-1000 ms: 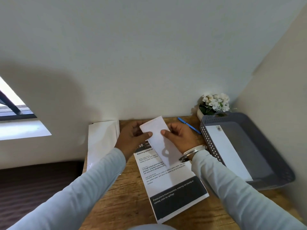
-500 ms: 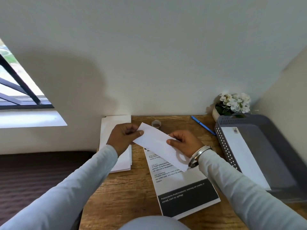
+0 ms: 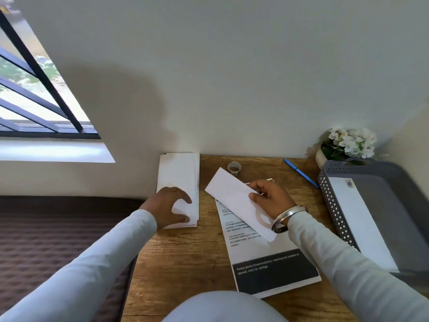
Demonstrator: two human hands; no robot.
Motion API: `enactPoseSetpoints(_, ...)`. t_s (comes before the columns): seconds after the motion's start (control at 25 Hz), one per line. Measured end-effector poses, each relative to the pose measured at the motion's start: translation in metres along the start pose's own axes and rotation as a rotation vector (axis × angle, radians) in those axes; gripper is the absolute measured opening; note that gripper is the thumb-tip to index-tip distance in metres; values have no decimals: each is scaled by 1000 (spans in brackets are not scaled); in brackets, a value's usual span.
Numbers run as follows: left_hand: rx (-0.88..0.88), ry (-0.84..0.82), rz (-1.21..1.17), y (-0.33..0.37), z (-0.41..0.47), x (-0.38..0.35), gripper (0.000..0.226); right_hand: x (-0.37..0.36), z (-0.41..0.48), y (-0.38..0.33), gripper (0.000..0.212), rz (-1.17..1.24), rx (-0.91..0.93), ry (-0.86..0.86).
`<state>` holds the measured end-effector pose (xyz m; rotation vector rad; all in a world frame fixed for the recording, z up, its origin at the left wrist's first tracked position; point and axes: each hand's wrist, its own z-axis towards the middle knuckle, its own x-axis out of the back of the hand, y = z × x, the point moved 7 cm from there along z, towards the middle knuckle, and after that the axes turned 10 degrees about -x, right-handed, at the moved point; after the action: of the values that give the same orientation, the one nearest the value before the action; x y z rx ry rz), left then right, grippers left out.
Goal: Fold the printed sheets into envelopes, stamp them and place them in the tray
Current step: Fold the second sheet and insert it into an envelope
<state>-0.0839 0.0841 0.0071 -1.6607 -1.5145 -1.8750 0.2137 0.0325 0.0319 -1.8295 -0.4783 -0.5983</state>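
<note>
Left hand: the left hand (image 3: 170, 206) is lying on the near end of the envelope pile, fingers spread and arched with thumb and fingertips touching the top envelope; it is not closing round anything.
Right hand: the right hand (image 3: 270, 198) is pinching the folded sheet between thumb and fingers at one long edge, and a metal bracelet (image 3: 286, 217) is sitting on its wrist.
Folded sheet: the folded sheet (image 3: 234, 198), a plain white strip, is being held slantwise above the counter's middle, one end pointing toward the far edge and the other hanging over the printed sheets.
Printed sheets: the printed sheets (image 3: 267, 259) are lying in a stack on the counter's middle, running down to the near edge, with a black band of white text across the near end.
Envelope pile: the envelope pile (image 3: 180, 180) is lying along the left edge at the far left corner.
Tray: the grey tray (image 3: 394, 194) is sitting at the right edge, and a white envelope (image 3: 357, 219) is lying flat inside it with a stamp (image 3: 349, 183) at its far end.
Counter: the wooden counter (image 3: 185, 259) is standing against the wall.
Small cup: a small cup (image 3: 234, 168) is standing near the far edge, just beyond the folded sheet's far end.
Pen: a blue pen (image 3: 300, 173) is lying slantwise near the far edge, between the cup and the tray.
Flowers: a pot of white flowers (image 3: 348, 142) is standing in the far right corner, behind the tray.
</note>
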Motion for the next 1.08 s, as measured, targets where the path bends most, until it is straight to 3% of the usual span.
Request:
enactPoseSetpoints(0.12,14,-142,180,-9,-8,-13,51,-1,-4,0,17,24,-20,2)
enactPoseSetpoints(0.32,-10,-145,283,-7,-6,-14,54,-8,-9,-3,16,36,-12,-20)
enactPoseSetpoints(0.6,-5,-153,116,-13,-4,-4,18,-10,-15,-4,17,50,6,-27)
enactPoseSetpoints(0.8,19,20,-46,0,7,1,10,2,-16,0,15,36,-23,3)
enactPoseSetpoints(1.08,22,227,-129,45,31,-24,26,20,-21,23,17,-25,-84,73)
